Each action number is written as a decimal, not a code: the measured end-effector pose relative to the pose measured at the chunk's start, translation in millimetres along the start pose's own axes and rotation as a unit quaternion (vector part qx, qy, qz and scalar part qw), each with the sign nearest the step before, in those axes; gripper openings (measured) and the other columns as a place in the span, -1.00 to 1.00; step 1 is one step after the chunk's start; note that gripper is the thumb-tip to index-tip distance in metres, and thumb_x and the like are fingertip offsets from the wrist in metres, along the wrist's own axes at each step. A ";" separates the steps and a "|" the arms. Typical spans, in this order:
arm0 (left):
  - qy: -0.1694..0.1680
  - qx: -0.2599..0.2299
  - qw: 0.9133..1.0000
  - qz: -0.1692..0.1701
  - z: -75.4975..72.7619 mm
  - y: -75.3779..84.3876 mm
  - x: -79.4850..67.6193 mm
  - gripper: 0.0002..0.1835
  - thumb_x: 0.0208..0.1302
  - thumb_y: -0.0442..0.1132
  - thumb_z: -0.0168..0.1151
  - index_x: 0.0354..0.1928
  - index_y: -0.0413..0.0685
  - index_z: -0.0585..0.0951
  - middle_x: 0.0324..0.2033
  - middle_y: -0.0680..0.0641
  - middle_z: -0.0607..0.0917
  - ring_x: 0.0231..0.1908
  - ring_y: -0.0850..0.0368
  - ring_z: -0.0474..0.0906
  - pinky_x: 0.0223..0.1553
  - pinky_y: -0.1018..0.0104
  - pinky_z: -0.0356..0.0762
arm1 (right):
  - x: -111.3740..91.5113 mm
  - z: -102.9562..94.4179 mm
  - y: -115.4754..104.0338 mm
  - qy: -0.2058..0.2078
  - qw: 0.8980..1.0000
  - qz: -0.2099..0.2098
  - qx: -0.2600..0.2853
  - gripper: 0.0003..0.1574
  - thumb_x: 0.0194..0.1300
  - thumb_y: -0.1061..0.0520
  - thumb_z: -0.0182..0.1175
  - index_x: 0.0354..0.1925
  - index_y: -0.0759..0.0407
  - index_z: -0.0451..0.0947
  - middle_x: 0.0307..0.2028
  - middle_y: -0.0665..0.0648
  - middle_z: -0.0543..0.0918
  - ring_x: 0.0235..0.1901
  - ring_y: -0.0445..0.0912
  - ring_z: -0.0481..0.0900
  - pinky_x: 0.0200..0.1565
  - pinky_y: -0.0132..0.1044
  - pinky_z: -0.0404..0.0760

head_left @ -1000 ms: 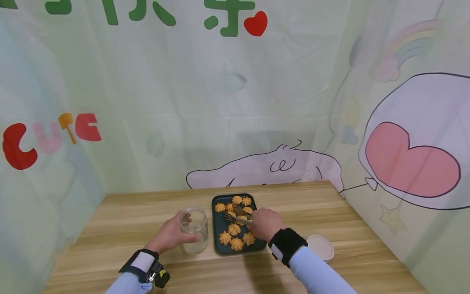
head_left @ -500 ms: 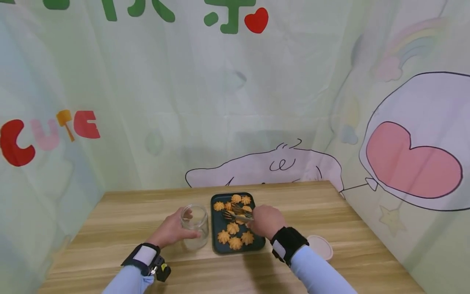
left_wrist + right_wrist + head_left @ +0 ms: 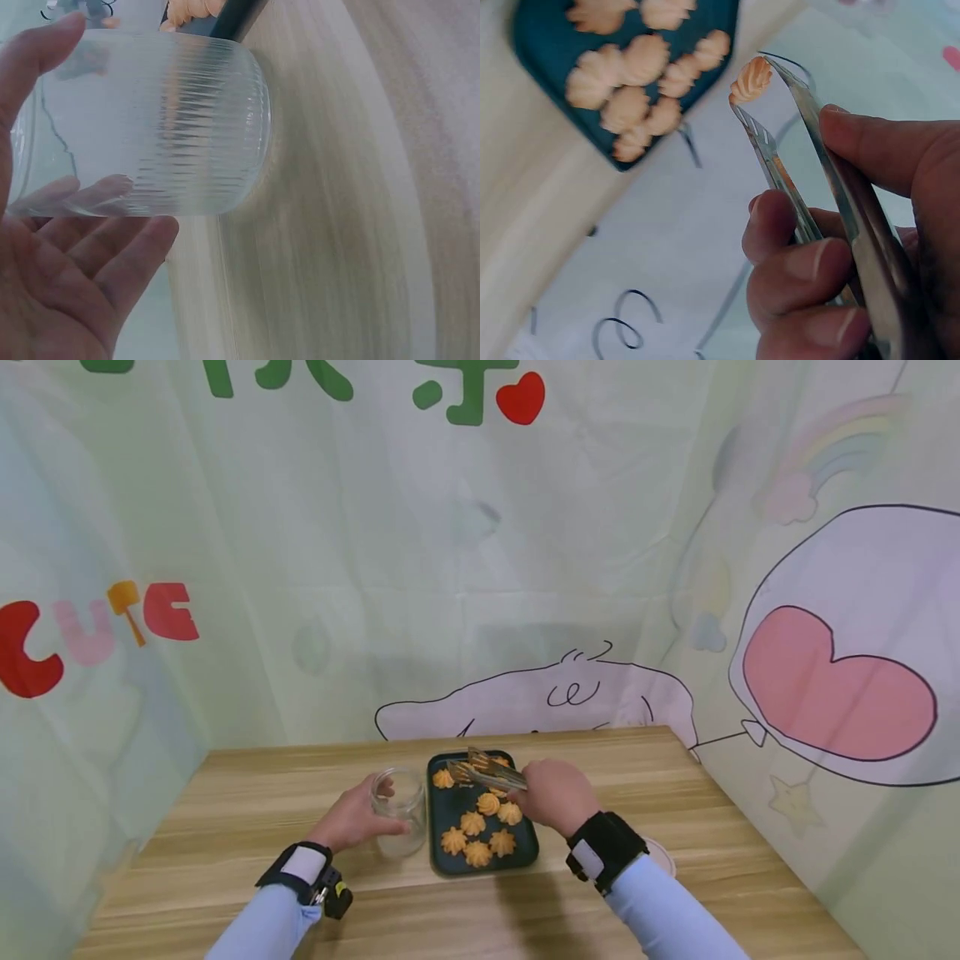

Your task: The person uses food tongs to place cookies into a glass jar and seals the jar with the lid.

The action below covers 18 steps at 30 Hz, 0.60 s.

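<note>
A clear glass jar (image 3: 400, 802) stands on the table left of the tray, its mouth up. My left hand (image 3: 351, 820) grips it around the side, thumb in front and fingers behind. In the left wrist view the ribbed jar wall shows, with no cookie visible inside. My right hand (image 3: 558, 795) holds metal tongs (image 3: 497, 779) above the far part of the tray. The right wrist view shows one swirled cookie (image 3: 751, 80) pinched between the tong tips, lifted clear of the tray. Several more cookies (image 3: 477, 853) lie on the dark tray (image 3: 444, 810).
A pale round lid (image 3: 662, 857) lies on the wooden table (image 3: 375, 914) at the right, partly hidden behind the right wrist. A printed curtain (image 3: 300, 560) hangs behind the table's far edge.
The tongs have risen from among the cookies with one cookie between their tips, and the right hand has moved slightly up and right. The left hand still grips the jar.
</note>
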<state>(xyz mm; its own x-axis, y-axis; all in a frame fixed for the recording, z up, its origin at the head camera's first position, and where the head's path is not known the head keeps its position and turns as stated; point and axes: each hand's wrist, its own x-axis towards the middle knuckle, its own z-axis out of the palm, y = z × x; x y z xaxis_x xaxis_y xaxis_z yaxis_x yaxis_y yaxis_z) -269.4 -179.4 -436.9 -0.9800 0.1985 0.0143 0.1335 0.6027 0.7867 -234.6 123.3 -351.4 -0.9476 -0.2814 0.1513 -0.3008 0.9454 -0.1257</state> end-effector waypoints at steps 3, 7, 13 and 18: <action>-0.001 0.005 1.000 -0.006 0.0 0.7 4.5 -0.17 -0.10 -0.09 0.63 0.19 -0.26 0.44 0.12 -0.23 0.59 0.11 -0.18 0.51 0.10 -0.14 0.44 | 1.8 -12.4 -6.0 0.014 1.000 -0.014 0.002 -0.62 0.25 -0.04 0.36 -0.54 0.13 0.49 -0.66 -0.02 0.42 -0.66 -0.14 0.33 -0.56 -0.25 0.32; -0.008 0.006 1.000 -0.014 0.3 2.3 8.3 -0.16 -0.08 -0.08 0.61 0.22 -0.26 0.42 0.14 -0.24 0.57 0.14 -0.21 0.49 0.13 -0.16 0.41 | 2.0 -26.7 -17.2 0.025 0.999 -0.025 0.008 -0.61 0.27 -0.06 0.36 -0.53 0.10 0.47 -0.65 -0.02 0.41 -0.66 -0.14 0.33 -0.56 -0.26 0.30; -0.011 0.001 0.999 -0.031 1.0 2.5 10.1 -0.16 -0.05 -0.08 0.61 0.25 -0.21 0.41 0.19 -0.24 0.54 0.18 -0.21 0.45 0.17 -0.19 0.37 | -0.7 -39.6 -37.0 0.040 0.998 -0.054 0.013 -0.59 0.26 -0.11 0.35 -0.55 0.06 0.47 -0.67 -0.05 0.41 -0.67 -0.16 0.33 -0.60 -0.27 0.32; -0.014 0.000 1.000 -0.026 0.2 0.6 10.7 -0.13 -0.03 -0.08 0.60 0.28 -0.24 0.38 0.21 -0.25 0.53 0.20 -0.23 0.44 0.18 -0.18 0.36 | -1.2 -37.8 -49.0 0.038 0.996 -0.078 0.007 -0.62 0.26 -0.12 0.35 -0.53 0.05 0.50 -0.68 -0.07 0.42 -0.68 -0.16 0.35 -0.61 -0.26 0.34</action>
<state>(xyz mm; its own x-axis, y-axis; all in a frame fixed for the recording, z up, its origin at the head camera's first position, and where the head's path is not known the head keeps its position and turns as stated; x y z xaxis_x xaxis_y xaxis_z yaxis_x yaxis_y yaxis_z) -279.8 -176.7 -436.4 -0.9811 0.1887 -0.0437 0.0829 0.6127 0.7859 -214.7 83.6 -308.4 -0.8783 -0.4112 0.2441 -0.4461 0.8884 -0.1084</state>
